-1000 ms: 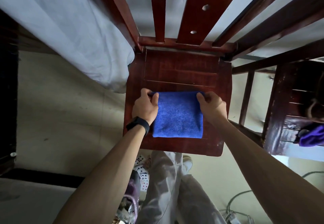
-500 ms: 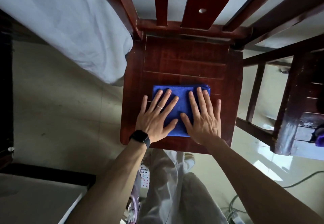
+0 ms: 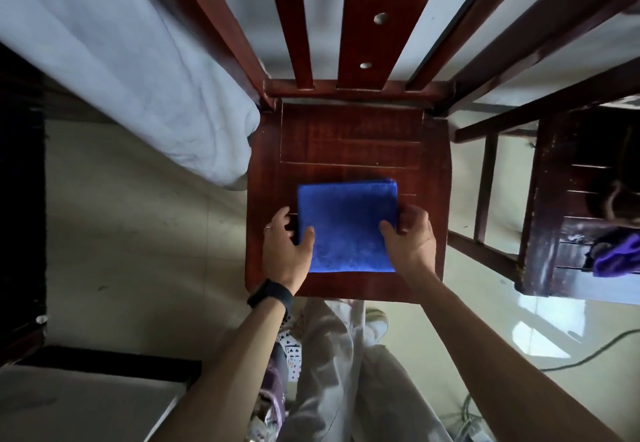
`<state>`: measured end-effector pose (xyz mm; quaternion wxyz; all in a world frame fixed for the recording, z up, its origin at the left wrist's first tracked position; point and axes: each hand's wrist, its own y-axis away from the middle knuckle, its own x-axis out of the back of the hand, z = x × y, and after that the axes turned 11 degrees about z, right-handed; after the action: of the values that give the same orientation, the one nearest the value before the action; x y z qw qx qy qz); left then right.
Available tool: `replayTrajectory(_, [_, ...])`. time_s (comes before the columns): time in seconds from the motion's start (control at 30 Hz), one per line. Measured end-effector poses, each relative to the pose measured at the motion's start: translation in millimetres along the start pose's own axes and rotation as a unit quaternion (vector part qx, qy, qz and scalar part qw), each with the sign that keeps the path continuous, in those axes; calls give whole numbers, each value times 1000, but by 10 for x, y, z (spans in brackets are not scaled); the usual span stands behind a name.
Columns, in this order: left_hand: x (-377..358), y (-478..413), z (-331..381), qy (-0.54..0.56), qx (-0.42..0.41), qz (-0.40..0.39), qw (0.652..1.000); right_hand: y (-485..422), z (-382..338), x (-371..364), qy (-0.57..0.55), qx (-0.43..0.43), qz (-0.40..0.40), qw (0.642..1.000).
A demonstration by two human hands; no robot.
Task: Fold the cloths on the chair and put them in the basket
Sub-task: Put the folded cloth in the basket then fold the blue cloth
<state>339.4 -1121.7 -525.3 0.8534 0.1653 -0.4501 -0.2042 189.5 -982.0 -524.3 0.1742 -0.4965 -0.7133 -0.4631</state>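
A blue cloth (image 3: 347, 225), folded into a neat square, lies on the front half of the dark red wooden chair seat (image 3: 349, 136). My left hand (image 3: 285, 251) grips the cloth's left edge, thumb on top and fingers curled at its side. My right hand (image 3: 412, 239) grips the right edge the same way, thumb on top, fingers tucked by the edge. A black band sits on my left wrist. No basket is in view.
A white sheet (image 3: 138, 71) hangs off a bed at the left, touching the chair's corner. A second dark wooden chair (image 3: 561, 206) stands at the right with a purple cloth (image 3: 616, 258) on it. Playing cards (image 3: 292, 355) and cables lie on the floor by my legs.
Half a second ago both hands lay flat, pressing the folded cloth. Now they have slid out to its left and right edges and taken hold of it.
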Motion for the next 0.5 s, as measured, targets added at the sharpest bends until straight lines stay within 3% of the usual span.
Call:
replayTrajectory(0.1, [-63,-121,131,74,126,-5,989,-153,-133,-13,4,-83,-44,996])
replayTrajectory(0.2, [-110,-266,127,70,184,-20,980,-293,-184,20,23,-106,-97,989])
replayTrajectory(0.33, [-34,-325,188,91,180,-94,975,-338,-127,125,-15,-103,-147,984])
replayTrajectory(0.5, [93,-192,233,149,171,-149,962,-191,142,265,-161,-151,-176,959])
